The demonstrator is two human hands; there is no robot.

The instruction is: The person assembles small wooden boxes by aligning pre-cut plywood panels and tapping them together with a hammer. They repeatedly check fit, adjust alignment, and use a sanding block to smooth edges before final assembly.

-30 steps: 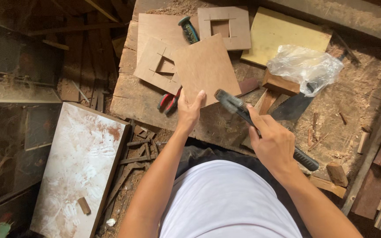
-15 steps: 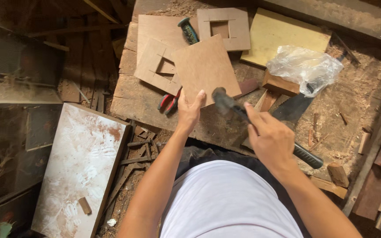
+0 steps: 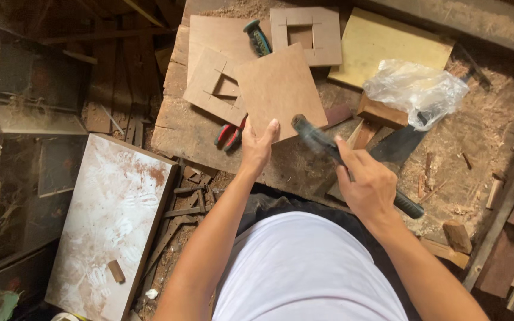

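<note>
We held both bare forearms extended up the frame from its lower edge, converging toward the centre. Our left hand (image 3: 258, 145), just left of centre, lay palm down with the fingers together and pointing up the frame, the wrist straight and the thumb tucked along its right side; it was flat and grasped nothing. Our right hand (image 3: 369, 184), right of centre and slightly lower, was closed in a fist, knuckles toward the camera, the index finger lying straighter along the top toward the upper left. Our right wrist was bent slightly, with the forearm running to the lower right corner.
</note>
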